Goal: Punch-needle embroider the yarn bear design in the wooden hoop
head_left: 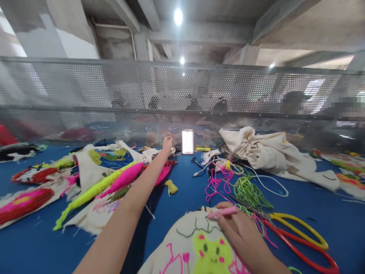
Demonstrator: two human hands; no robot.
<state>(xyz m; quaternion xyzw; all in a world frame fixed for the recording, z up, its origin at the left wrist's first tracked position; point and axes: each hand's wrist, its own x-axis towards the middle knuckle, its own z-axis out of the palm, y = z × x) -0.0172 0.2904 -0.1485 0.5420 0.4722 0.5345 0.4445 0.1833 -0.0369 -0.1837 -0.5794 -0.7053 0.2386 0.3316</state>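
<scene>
My left hand (167, 144) is stretched far forward across the blue table (188, 198), reaching beside a lit phone (187, 142) that stands upright against the mesh screen. Its fingers are bunched and I cannot see whether they hold anything. My right hand (242, 232) rests on a cream embroidered cloth (196, 247) with a yellow-green bear figure, and pinches a pink pen-like tool (222, 213). Red and yellow scissors (299, 239) lie just right of that hand.
Loose pink and green yarn (242, 186) tangles mid-table. Neon yarn skeins (114, 182) and tufted cloth pieces lie at left. A crumpled cream fabric (273, 152) sits at right. A perforated metal screen (182, 99) closes the far edge; people sit behind it.
</scene>
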